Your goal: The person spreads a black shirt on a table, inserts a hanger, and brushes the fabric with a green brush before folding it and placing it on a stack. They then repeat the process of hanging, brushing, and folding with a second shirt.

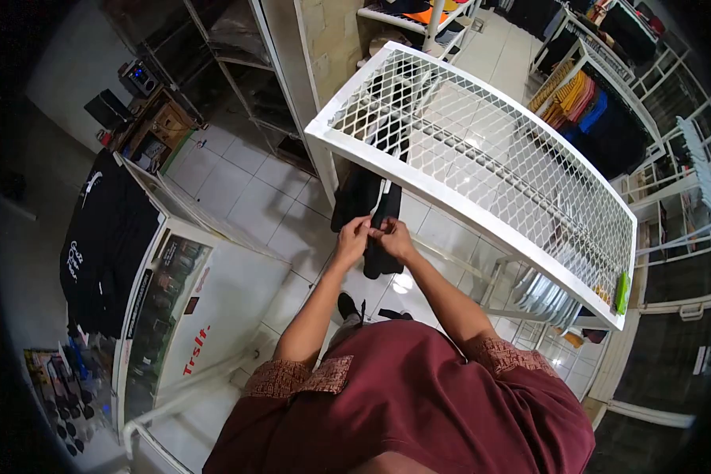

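A black garment (384, 263) hangs below the end of the white rack, in front of my body. Part of a white hanger (384, 189) shows at its top. My left hand (352, 239) pinches the garment's upper edge from the left. Close beside it, my right hand (394, 239) has its fingers closed on the same edge from the right. The fingertips of both hands nearly meet, and exactly what lies between them is too small to make out.
The white mesh-topped rack (474, 186) stretches ahead to the right, with bare hangers (547, 296) under its far end. A glass display case (174, 316) with black shirts (107, 245) on top stands left. Another clothes rack (600, 87) is at the upper right.
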{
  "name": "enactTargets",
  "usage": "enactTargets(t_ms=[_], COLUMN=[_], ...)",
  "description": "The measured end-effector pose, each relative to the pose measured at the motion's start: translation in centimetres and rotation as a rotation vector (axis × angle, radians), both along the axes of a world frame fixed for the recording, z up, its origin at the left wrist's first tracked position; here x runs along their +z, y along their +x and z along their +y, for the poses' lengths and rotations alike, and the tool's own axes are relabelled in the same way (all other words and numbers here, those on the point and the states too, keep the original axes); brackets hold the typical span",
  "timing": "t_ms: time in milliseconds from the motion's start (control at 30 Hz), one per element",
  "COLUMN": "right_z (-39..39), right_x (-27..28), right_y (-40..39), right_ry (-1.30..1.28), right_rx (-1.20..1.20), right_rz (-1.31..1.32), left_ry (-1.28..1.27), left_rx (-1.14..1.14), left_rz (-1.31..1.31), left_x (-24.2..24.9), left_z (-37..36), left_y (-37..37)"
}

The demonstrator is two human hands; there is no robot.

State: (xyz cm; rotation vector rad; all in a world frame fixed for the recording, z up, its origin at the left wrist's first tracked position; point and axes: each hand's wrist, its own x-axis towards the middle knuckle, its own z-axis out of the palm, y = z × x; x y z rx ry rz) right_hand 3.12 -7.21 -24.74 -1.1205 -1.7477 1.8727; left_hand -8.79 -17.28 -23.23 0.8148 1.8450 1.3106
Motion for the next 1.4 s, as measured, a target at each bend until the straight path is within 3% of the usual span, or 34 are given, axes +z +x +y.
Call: enactTargets(t_ms=[133,400,633,733,833,867,967,1033,1067,1100,1167,1267,1400], right_z=[2.1,6.0,6.2,4.8,2.6,1.4,-3.4,-6.0,-6.8,-8.1,-9.8,-13.8,-17.7], right_x=[0.8,-1.4,-1.2,0.9,0.5,-0.6,3.8,5.7,5.3,7.0,8.2,14.2,21.9], right_y=[-2.3,-5.7,-7.5,-7.8,-7.9,-7.9,-8.5,-10.7,-12.1,-13.7,-17.5,-22.7,-28.6], right_ry=[0.375,0.095,0.158,0.360,0.525,0.622,0.724,0.681,0.778,0.632,0.835,0.606,0.749], right_rx=[-0.110,-0.054,-0.002,-0.015,-0.239,-0.355,-0.207,-0.014,0.061,0.143,0.262,0.411,0.530], right_rz=[-0.235,-0.094,-0.198,-0.350,-0.416,-0.289,-0.168,-0.094,-0.017,0.043,0.155,0.309,0.490], left_ry=[-0.017,0.078,0.023,0.040,0.009,0.011,-0.016,-0.005,0.056,0.062,0.039,0.087,0.069], left_rx=[-0.035,-0.073,-0.082,-0.062,-0.059,-0.020,0.072,0.204,0.278,0.366,0.516,0.718,0.850], left_rz=[0.075,0.223,0.214,0.184,0.158,0.157,0.169,0.326,0.382,0.516,0.652,0.952,1.270], left_x=[0.1,-1.5,-2.8,-2.8,-2.3,-1.8,2.3,6.1,7.1,8.0,13.2,19.6,24.9], left_z=[-0.3,0.9,1.1,0.4,-1.5,-2.4,-6.7,-10.0,-11.5,-13.0,-16.4,-21.6,-28.4], left_y=[-1.0,-2.6,-4.1,-4.4,-5.2,-5.8,-7.8,-10.0,-11.2,-12.5,-14.4,-16.5,-18.6])
